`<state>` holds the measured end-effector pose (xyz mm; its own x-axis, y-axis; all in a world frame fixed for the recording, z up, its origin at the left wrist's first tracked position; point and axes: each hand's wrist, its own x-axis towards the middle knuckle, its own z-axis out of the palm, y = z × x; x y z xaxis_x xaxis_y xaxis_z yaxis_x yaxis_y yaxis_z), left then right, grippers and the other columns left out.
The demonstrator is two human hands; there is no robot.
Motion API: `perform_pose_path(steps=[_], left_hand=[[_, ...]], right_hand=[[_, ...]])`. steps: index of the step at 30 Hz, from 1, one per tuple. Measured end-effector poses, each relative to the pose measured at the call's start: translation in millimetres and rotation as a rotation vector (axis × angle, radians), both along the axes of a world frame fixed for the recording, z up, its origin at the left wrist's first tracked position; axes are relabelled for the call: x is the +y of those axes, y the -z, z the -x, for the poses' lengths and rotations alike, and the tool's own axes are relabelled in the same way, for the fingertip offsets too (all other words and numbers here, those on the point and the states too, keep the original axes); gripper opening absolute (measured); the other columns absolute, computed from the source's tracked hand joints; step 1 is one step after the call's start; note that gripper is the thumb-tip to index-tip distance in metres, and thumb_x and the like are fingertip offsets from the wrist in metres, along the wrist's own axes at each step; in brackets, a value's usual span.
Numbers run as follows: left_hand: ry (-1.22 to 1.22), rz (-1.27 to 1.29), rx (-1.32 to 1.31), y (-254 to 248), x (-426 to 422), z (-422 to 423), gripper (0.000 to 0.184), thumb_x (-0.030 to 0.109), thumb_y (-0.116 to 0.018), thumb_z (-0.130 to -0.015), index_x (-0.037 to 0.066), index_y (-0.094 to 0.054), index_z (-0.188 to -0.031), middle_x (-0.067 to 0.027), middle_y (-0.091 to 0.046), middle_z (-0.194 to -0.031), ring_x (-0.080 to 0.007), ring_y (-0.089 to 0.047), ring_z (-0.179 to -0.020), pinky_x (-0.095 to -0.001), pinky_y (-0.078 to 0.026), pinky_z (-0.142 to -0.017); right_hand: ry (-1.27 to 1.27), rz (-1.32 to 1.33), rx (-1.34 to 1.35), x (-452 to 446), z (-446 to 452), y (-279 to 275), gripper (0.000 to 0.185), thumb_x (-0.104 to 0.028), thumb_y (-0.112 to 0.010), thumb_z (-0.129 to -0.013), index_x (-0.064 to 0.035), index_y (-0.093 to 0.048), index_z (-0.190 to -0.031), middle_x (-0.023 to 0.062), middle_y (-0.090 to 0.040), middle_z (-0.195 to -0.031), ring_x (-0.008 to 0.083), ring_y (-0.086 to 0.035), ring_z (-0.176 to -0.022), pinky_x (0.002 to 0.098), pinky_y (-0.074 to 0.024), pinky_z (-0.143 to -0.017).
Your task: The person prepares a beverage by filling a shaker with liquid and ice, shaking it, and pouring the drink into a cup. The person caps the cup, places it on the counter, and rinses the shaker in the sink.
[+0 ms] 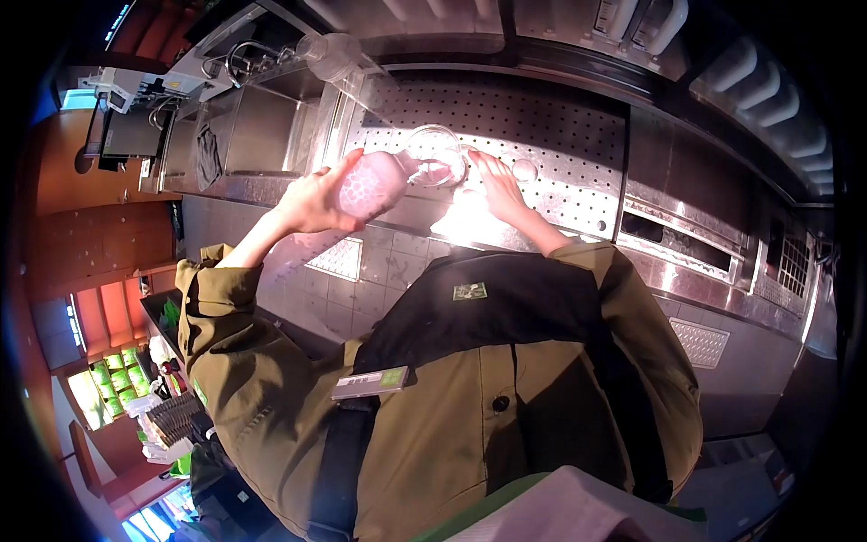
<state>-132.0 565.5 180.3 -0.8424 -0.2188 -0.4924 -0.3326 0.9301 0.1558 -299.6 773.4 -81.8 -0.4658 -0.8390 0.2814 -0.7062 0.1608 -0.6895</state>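
My left hand (312,200) is wrapped around a pale pinkish bottle (375,185) with a web-like pattern on its rounded base. The bottle is tipped, its narrow end pointing right over the near rim of a clear round pitcher (435,135). Something pale shows at the bottom of the pitcher; whether liquid is flowing I cannot tell. Just right of the pitcher is my right hand (506,194), fingers stretched out and the tips at or against its side. A small clear round item (525,170) sits beyond these fingers.
Under the pitcher lies a perforated metal drain plate (560,135). A tall clear container (334,59) stands at the far left, near a steel sink (262,131) with a dark cloth (208,154) by it. Several white containers (759,86) line the upper right.
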Motion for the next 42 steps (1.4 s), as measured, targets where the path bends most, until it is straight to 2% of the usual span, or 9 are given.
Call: perform_pose_path(steps=[16, 22, 25, 31, 42], left_hand=[[-0.008, 0.09, -0.039, -7, 4, 3, 0.108, 0.043, -0.077, -0.053, 0.03, -0.014, -0.14, -0.0256, -0.052, -0.107, -0.0416, -0.057, -0.091, -0.0447, -0.046, -0.082], [0.052, 0.141, -0.015, -4, 0, 1, 0.108, 0.043, -0.076, -0.054, 0.03, -0.013, -0.14, -0.0245, -0.053, -0.104, -0.0411, -0.06, -0.085, -0.0449, -0.049, -0.078], [0.085, 0.167, 0.014, -4, 1, 0, 0.107, 0.04, -0.077, -0.054, 0.03, -0.014, -0.14, -0.0239, -0.053, -0.102, -0.0404, -0.06, -0.082, -0.0447, -0.05, -0.075], [0.12, 0.211, 0.009, -10, 10, 7, 0.109, 0.031, -0.079, -0.052, 0.027, -0.016, -0.14, -0.0189, -0.053, -0.097, -0.0389, -0.058, -0.084, -0.046, -0.049, -0.074], [0.223, 0.324, 0.073, -10, 12, 10, 0.109, 0.029, -0.079, -0.05, 0.027, -0.018, -0.14, -0.0168, -0.052, -0.096, -0.0363, -0.059, -0.084, -0.044, -0.051, -0.072]], right_hand=[[-0.004, 0.02, 0.05, -1, 0, 4, 0.061, -0.03, -0.063, -0.073, -0.0051, -0.041, -0.124, 0.0131, -0.042, -0.126, 0.03, -0.041, -0.116, 0.0417, -0.0336, -0.096], [-0.008, 0.029, 0.034, 1, 0, 1, 0.059, -0.028, -0.064, -0.073, -0.0047, -0.042, -0.123, 0.0133, -0.042, -0.126, 0.0303, -0.041, -0.116, 0.0419, -0.0339, -0.096], [-0.019, 0.005, 0.074, 1, 0, 0, 0.061, -0.029, -0.062, -0.073, -0.0001, -0.04, -0.122, 0.0148, -0.042, -0.124, 0.03, -0.04, -0.116, 0.0404, -0.0336, -0.095], [-0.013, 0.012, 0.071, 3, 0, -3, 0.062, -0.029, -0.062, -0.072, -0.0003, -0.04, -0.123, 0.0148, -0.041, -0.124, 0.0299, -0.041, -0.114, 0.0399, -0.0343, -0.095], [-0.01, 0.022, 0.031, 2, 0, -3, 0.061, -0.029, -0.063, -0.074, -0.0046, -0.04, -0.125, 0.0139, -0.042, -0.126, 0.0308, -0.041, -0.116, 0.0419, -0.0336, -0.096]])
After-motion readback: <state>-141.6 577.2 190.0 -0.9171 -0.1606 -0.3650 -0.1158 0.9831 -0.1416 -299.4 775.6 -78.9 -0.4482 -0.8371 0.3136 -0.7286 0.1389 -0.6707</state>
